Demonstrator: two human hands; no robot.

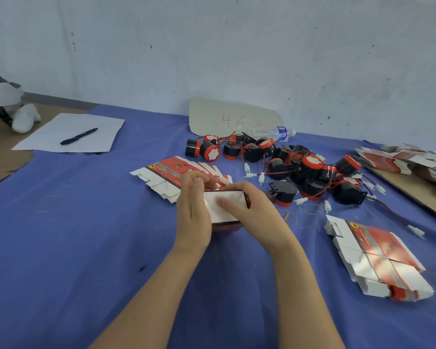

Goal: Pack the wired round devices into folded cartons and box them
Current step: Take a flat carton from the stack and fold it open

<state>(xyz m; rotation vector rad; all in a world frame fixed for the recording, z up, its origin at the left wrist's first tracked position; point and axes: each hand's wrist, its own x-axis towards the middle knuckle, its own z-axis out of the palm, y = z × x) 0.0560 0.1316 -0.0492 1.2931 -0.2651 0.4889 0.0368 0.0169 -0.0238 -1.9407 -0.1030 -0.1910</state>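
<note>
- White card, printed glossy red on its outer faces, formed the carton (pixel 224 205), which stood on the blue cloth (pixel 86 248) at the middle of the table, between both hands.
- The left hand (pixel 194 210) lay along the carton's left side, fingers curled over its far top edge.
- The right hand (pixel 256 210) clasped the right side, thumb pressed across the white flap.
- Whether a device was already inside could not be told.
- Judged handling: the carton was probably light and easily crushed. It was best held at the folded corners, where card is stiffest.
- The round devices (pixel 302 170) lay heaped just behind and to the right, their wires (pixel 264 157) tangled.
- The devices looked hard and solid. Each was best lifted by the body, since a pulled wire would likely drag its neighbours.
- Flat cartons (pixel 378 260) lay stacked near the right forearm. Their gloss suggested they would slide apart.
</note>
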